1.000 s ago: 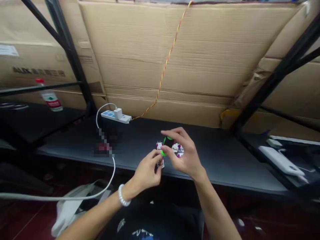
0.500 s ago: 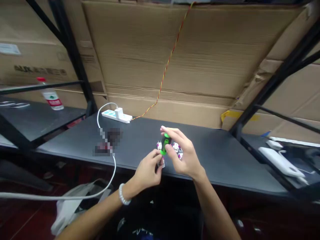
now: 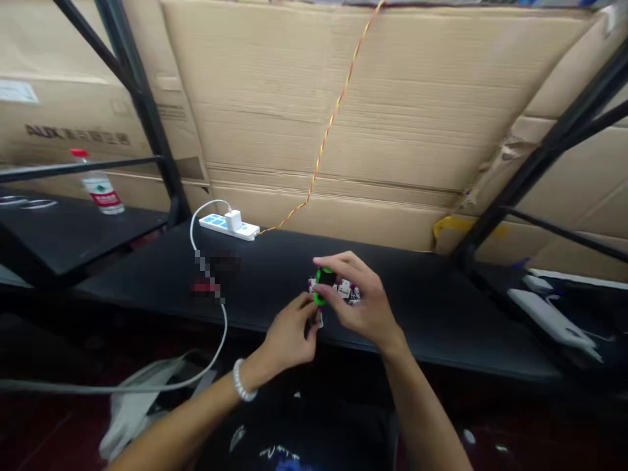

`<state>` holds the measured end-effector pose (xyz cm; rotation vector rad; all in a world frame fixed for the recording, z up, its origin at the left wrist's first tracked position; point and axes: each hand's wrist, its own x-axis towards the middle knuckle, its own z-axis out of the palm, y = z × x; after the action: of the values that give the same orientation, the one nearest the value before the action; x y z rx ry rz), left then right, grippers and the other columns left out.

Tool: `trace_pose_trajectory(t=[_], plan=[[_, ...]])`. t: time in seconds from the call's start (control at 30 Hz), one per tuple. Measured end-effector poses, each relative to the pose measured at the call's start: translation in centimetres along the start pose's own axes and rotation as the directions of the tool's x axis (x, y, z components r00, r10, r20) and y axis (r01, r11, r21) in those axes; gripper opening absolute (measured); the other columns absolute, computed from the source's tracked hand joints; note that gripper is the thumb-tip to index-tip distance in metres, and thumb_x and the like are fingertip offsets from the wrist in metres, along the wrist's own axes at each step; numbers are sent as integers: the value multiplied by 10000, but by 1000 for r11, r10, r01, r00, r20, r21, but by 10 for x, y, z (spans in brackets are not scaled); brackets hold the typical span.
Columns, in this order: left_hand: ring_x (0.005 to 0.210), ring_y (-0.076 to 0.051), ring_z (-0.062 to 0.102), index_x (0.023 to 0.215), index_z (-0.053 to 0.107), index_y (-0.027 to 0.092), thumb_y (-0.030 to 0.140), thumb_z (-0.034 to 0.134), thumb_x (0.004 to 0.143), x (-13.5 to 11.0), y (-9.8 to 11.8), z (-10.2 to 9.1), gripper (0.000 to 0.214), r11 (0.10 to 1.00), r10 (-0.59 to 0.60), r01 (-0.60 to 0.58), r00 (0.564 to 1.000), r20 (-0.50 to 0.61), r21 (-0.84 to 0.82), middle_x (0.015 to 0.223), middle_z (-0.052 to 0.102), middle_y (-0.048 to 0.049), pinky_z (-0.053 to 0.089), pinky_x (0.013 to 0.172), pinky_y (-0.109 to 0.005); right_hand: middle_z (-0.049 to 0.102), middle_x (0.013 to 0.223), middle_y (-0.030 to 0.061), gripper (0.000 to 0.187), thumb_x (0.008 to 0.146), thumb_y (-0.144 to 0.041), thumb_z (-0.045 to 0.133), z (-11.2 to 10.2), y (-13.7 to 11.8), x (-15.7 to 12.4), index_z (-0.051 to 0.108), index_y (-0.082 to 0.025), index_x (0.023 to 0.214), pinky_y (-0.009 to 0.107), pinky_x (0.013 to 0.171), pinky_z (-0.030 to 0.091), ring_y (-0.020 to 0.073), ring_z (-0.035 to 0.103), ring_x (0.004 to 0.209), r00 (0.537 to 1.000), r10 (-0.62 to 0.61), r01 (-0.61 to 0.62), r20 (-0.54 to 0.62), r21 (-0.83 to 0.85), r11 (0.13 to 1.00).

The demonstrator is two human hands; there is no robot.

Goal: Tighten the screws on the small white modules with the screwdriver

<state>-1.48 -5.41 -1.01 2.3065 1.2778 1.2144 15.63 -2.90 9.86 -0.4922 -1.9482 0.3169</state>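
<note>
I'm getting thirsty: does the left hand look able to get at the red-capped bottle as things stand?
Probably not: the left hand is occupied with a small white part, and the bottle stands far off, behind a black crossbar.

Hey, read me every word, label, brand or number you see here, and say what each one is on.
"AUX": left cardboard; the characters after it are too blurred to read.
White sticker above it: unreadable.
Bottle label: too small to read.
White script on the dark shirt: unreadable.
Black-and-green tool: no readable text.
</note>
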Motion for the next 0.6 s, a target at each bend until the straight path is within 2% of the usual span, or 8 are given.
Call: trace_pose_trajectory(t=[0.13, 0.6], plan=[[946, -257, 663, 917, 585, 220, 45, 587, 843, -1, 1, 0, 189, 1000, 2, -2, 1000, -4, -2, 1056, 648, -86, 585, 833, -381, 712, 1092, 59, 344, 966, -232, 785, 2, 1, 0, 745, -285, 1303, 319, 789, 620, 170, 684, 886, 999, -12, 11, -32, -29, 1000], [916, -270, 666, 913, 599, 204, 50, 608, 821, -1, -3, 4, 180, 1000, -11, 11, 1000, -11, 16, 1035, 672, -104, 589, 808, -409, 725, 1077, 70, 313, 954, -266, 811, 7, -1, 1, 753, -262, 1262, 335, 857, 632, 191, 727, 959, 999, -33, 32, -30, -51, 998]])
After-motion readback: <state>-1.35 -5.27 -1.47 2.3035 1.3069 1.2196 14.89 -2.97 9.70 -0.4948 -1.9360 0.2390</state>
